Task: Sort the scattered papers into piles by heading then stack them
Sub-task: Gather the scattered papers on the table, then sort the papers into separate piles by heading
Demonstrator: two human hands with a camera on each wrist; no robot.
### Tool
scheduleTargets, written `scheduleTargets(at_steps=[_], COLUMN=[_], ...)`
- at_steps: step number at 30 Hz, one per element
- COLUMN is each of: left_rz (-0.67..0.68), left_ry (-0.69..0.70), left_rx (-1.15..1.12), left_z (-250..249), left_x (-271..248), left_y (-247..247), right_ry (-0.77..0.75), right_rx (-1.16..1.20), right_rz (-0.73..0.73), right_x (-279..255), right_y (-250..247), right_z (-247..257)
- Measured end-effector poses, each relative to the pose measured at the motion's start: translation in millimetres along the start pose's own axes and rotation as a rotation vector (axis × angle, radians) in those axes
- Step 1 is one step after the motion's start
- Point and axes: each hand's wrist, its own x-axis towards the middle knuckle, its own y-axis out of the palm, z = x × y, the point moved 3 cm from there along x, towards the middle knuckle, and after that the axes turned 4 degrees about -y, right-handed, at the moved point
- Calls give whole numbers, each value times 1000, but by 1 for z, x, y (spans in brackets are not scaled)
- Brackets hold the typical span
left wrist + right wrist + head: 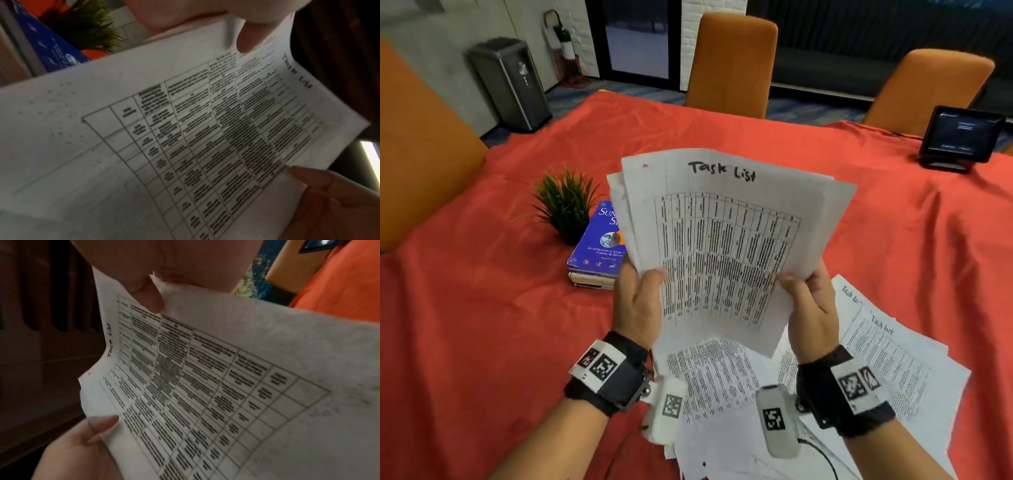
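Observation:
A sheaf of white sheets (726, 240) is held up above the table, the front one headed "Task List" over a printed table. My left hand (640, 294) grips its left edge, thumb on the front. My right hand (808, 301) grips the right edge the same way. In the left wrist view the sheaf (185, 129) fills the frame with my left hand (236, 29) on its edge. The right wrist view shows the same sheaf (216, 386) under my right hand (152, 296). More loose papers (887, 356) lie on the red tablecloth (482, 325) beneath, two headed "Task List".
A small potted plant (566, 202) and a stack of books with a blue cover (599, 246) stand left of the sheaf. A tablet on a stand (959, 137) sits at the far right. Orange chairs (732, 61) ring the table; a bin (510, 82) stands back left.

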Motion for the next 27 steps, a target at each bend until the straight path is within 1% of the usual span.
scheduleTargets(at_steps=[2,6,8,10,16,18,21,24,27], left_rz=[-14,-13,-28,-12,-27,-35,-31,-27,1], left_ry=[57,52,83,92,-22,-40,-33,-40,-101], left_rx=[-5,1,18,15,27,0,-23,21,71], left_z=[-3,13,18,20,32,34,35,43,63], left_x=[-3,-9,-11,-10,-9,-9,-11,-18,-25], left_y=[1,-1,-3,-2,3,2,1,-2,-3], right_ry=[-31,7,19,30,175,158,124,169,253], right_rx=[-34,-63,-49,-56,-36,-35,-17,-74,-160], right_rz=[3,-10,-11,-20,-85,-104,-175,-178,-172], right_x=[-11,-23,-25,-23,-27,-29,-31,-40,-51], right_y=[2,-2,-2,-3,-2,-2,-6,-7,-10], right_z=[-3,-17,-16,-17,-37,-35,-30,-41,-62])
